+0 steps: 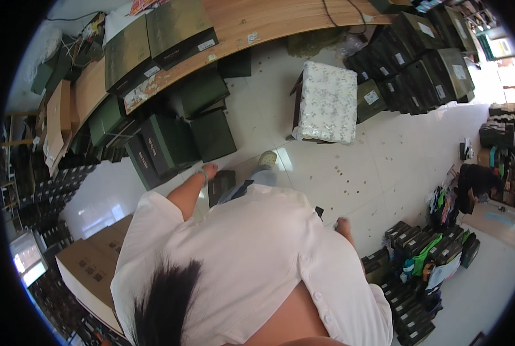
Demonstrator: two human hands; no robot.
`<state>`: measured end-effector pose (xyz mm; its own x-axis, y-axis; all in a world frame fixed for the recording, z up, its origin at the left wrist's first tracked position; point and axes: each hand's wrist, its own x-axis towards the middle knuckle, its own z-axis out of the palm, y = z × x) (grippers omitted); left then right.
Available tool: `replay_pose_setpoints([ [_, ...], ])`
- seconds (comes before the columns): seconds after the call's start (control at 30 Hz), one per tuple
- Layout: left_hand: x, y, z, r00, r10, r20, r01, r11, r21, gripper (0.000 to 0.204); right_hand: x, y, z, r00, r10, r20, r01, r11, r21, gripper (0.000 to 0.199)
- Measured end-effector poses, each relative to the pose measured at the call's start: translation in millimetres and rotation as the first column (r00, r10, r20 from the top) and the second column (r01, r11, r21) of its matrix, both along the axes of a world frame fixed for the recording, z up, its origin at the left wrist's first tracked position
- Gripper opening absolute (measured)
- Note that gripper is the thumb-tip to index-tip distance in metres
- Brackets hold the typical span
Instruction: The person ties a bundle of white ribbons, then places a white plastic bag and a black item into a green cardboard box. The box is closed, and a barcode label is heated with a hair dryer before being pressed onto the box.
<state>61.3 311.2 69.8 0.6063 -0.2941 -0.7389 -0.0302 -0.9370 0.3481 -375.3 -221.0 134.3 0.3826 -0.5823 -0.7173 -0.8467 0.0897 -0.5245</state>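
Note:
My left hand (210, 170) is held out low in front of me, a bracelet at its wrist. Right beside it is a dark shoe box (225, 183), partly covered by my body; whether the fingers touch it I cannot tell. My right hand (343, 225) hangs at my right side above the tiled floor, its fingers curled. Something small and pale shows at its fingertips, too small to name. A small black object (319, 213) juts out by my right hip, mostly hidden by my white shirt.
Dark green boxes (213, 135) stand on the floor at the left, under a long wooden table (280, 16). Ahead is a stool-like block with a flowered cover (328, 104). Shoe box stacks (419, 63) rise beyond it, others (404, 305) at the right. A person (478, 183) bends at far right.

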Motion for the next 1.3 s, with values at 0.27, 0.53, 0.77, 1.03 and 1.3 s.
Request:
replay_pose_setpoints([
  [0.27,54,-83,94,0.675,0.713,-0.190,-0.727,0.596,-0.341,0.030,258,-103,50,0.994,0.067,0.089,-0.061,0.996,-0.066,0.033],
  [0.53,-68,-79,95,0.873,0.363,0.325,-0.367,0.929,-0.052,0.029,321,-179,-45,0.881,0.431,-0.195,-0.441,0.897,-0.008,0.029],
  [0.77,-216,-1,21,0.974,-0.144,-0.177,0.166,0.979,0.116,0.028,343,-277,-65,0.835,0.423,-0.351,-0.487,0.866,-0.113,0.034],
  [1.03,-193,-89,-39,0.674,0.739,-0.015,-0.730,0.662,-0.166,0.016,412,-242,15,0.781,0.549,-0.298,-0.601,0.790,-0.120,0.034],
  [1.3,-149,-123,22,0.040,0.968,-0.247,-0.953,-0.036,-0.299,0.028,528,-121,98,0.296,0.933,-0.202,-0.840,0.154,-0.520,0.032],
])
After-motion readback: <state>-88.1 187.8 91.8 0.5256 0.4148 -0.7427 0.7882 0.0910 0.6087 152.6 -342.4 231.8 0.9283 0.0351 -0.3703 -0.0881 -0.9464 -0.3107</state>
